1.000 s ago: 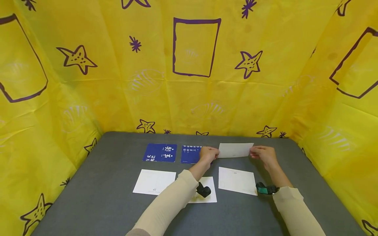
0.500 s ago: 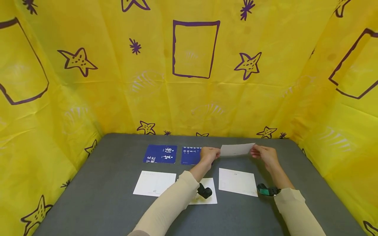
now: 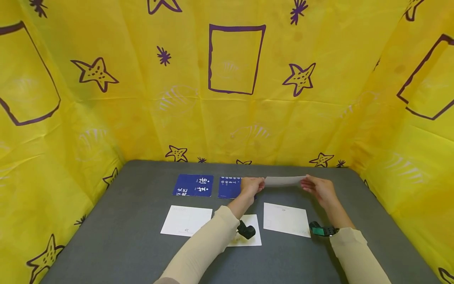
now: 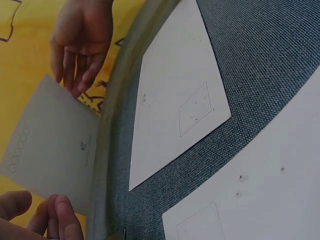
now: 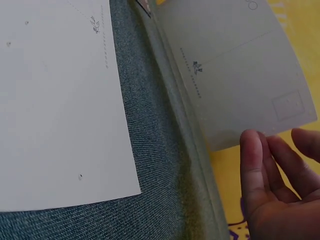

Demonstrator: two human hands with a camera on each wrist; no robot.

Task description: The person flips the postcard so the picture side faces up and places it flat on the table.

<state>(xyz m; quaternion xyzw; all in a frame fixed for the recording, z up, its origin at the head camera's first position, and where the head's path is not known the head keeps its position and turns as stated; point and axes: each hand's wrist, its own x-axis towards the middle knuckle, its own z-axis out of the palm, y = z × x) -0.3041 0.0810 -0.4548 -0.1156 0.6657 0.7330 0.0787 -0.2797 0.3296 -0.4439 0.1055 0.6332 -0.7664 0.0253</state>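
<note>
A postcard point(image 3: 285, 181) is held up at the back right of the table, its plain printed side towards me and its face tilted steeply in the head view. My left hand point(image 3: 252, 185) pinches its left edge. At the opposite edge, my right hand point(image 3: 320, 190) pinches it between thumb and fingers. The right wrist view shows a stamp box and a small bird-like mark on this postcard point(image 5: 240, 70). Beneath my left wrist lies a blue postcard point(image 3: 228, 187) with white writing, partly covered. A white postcard point(image 3: 286, 219) lies flat in front of the held one.
Another blue postcard point(image 3: 193, 185) lies at the back left. In the front row are a white postcard point(image 3: 184, 219) and a second one point(image 3: 252, 236) partly under my left forearm. The grey table point(image 3: 106, 236) is bordered by a yellow patterned curtain point(image 3: 142, 98).
The held postcard has tilted, so its printed side looks narrower in the head view. Both hands keep their grip at its two sides and hardly move. The flat postcards stay in place.
</note>
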